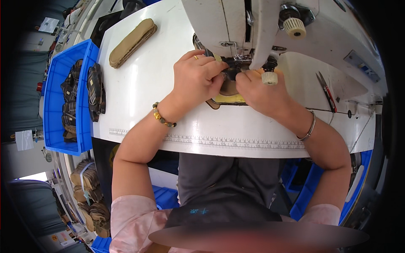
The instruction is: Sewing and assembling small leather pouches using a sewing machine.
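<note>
A white sewing machine [206, 21] stands over the far middle of the table. Just under its needle area lies a small dark fabric piece [230, 74], with a tan part [229, 88] showing below it. My left hand [196, 78] pinches the left side of the dark fabric between thumb and fingers. On the other side, my right hand [262, 90] is closed at the fabric's right edge, its fingers partly hidden behind the machine's cream knob [269, 78]. Beneath both hands, a yellow strip [230, 99] shows on the machine bed. The needle tip is hidden.
At the table's upper left rests a stack of long tan pieces [133, 42]. Dark plaid fabric items [96, 92] lie by the left edge, beside a blue bin [50, 97] holding more. Red-and-black scissors [326, 91] lie to the right. A printed ruler [228, 143] runs along the front edge.
</note>
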{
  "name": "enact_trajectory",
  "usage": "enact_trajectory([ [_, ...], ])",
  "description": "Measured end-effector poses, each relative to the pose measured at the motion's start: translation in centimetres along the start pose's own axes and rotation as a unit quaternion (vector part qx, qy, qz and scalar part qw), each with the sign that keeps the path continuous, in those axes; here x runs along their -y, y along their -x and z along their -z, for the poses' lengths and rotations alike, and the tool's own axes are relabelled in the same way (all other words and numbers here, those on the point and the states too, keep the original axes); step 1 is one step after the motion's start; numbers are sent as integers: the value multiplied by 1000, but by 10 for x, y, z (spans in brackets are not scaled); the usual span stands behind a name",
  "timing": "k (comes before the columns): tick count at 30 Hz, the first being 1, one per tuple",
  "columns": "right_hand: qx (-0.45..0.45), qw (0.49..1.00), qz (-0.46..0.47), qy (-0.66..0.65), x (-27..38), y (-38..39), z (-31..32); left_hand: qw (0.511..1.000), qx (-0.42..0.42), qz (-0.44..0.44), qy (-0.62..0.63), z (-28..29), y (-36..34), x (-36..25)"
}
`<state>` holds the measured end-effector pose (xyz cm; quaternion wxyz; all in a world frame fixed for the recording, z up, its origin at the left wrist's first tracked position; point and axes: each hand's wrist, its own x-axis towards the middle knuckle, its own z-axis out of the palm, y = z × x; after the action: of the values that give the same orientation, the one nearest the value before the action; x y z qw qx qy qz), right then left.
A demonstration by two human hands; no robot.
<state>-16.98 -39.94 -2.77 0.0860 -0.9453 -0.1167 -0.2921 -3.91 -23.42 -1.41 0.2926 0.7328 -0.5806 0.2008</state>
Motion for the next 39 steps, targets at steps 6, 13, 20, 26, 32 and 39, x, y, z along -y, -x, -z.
enact_trajectory([
  [6, -10, 999, -30, 4, -5, 1, -3, 999, 40, -28, 13, 9, -5, 9],
  [13, -1, 999, 1, 51, -10, 2, -9, 999, 23, -36, 0, 5, -3, 4],
  [20, -60, 997, 32, 42, -9, 4, -10, 981, 117, 100, 122, 11, -2, 12],
  [26, -77, 996, 35, 16, -6, 1, -5, 960, 144, 33, 239, 35, -6, 8],
  [32, -51, 998, 33, 3, -5, 3, -4, 966, 151, 89, 189, 18, -1, -7],
  [39, 33, 999, 34, -8, 10, 14, 13, 979, 141, 68, 133, 13, 7, -4],
])
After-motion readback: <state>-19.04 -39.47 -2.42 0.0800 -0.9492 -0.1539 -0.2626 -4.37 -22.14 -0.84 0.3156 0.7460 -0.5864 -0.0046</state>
